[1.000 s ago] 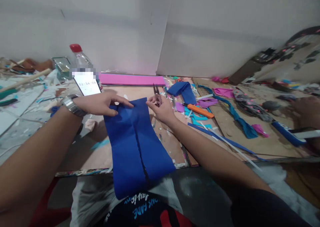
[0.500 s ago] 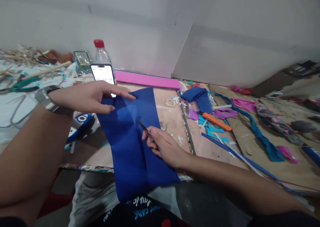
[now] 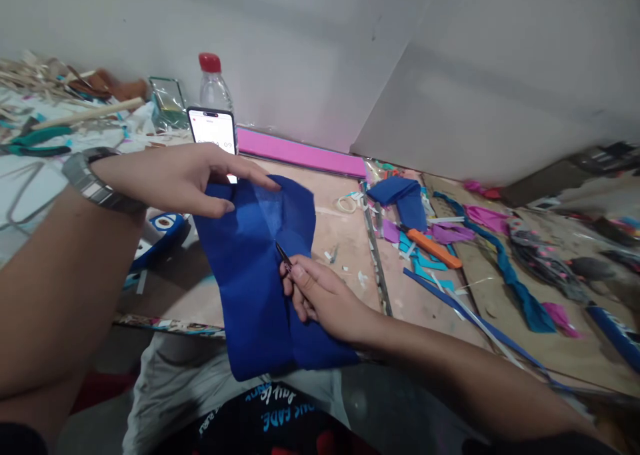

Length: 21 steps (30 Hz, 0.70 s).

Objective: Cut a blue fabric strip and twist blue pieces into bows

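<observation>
A blue sheet (image 3: 245, 275) lies over the table's front edge and hangs down toward my lap. A long slit runs up its middle from the lower part. My right hand (image 3: 320, 291) is closed around small dark scissors (image 3: 283, 255), whose tips meet the sheet at the slit's upper end. Across the sheet's upper left part rests my left hand (image 3: 200, 178), its thumb and fingers apart, with a metal watch (image 3: 100, 178) on the wrist. The fingertips touch the sheet near its top edge.
Behind my left hand stand a phone (image 3: 213, 129) and a red-capped bottle (image 3: 215, 91). A pink strip (image 3: 300, 151) lies along the wall. To the right are an orange cutter (image 3: 433, 248) and fabric scraps. Green-handled pliers (image 3: 40, 141) lie at left.
The sheet's top right corner has curled over, and the slit has opened slightly near the scissors. The scissors' blades look closer together. The head view has shifted a little.
</observation>
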### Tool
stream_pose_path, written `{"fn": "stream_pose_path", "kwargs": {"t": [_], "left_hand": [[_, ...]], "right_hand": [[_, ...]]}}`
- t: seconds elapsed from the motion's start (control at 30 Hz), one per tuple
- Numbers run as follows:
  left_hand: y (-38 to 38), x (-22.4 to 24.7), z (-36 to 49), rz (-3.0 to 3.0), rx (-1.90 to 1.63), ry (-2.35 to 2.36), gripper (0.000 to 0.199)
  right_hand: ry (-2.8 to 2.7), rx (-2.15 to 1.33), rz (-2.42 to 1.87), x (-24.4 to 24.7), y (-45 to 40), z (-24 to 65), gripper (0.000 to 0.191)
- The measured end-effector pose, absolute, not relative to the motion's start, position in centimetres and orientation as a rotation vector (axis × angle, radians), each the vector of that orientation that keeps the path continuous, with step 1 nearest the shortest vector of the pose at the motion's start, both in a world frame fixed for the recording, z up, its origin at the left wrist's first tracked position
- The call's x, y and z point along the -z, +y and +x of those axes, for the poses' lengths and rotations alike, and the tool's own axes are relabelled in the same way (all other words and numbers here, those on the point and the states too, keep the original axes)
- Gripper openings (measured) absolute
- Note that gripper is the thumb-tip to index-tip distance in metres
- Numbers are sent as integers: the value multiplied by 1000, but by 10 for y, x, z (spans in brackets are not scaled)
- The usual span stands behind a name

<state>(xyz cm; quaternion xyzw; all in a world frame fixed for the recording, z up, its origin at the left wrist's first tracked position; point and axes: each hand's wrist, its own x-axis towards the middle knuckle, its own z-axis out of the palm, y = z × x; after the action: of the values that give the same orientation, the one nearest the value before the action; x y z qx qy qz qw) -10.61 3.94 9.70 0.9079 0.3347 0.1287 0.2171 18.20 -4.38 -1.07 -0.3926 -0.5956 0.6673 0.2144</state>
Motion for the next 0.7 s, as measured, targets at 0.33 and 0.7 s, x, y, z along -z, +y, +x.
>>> {"fn": "stream_pose_path", "kwargs": {"t": [0.33, 0.7], "left_hand": [[36, -100, -111, 2538, -286, 936, 58], [36, -100, -116, 2490, -394, 839, 58]], "right_hand": [[-1703, -1773, -1159, -2, -40, 173, 39], [-1718, -1900, -1171, -10, -33, 182, 38]]}}
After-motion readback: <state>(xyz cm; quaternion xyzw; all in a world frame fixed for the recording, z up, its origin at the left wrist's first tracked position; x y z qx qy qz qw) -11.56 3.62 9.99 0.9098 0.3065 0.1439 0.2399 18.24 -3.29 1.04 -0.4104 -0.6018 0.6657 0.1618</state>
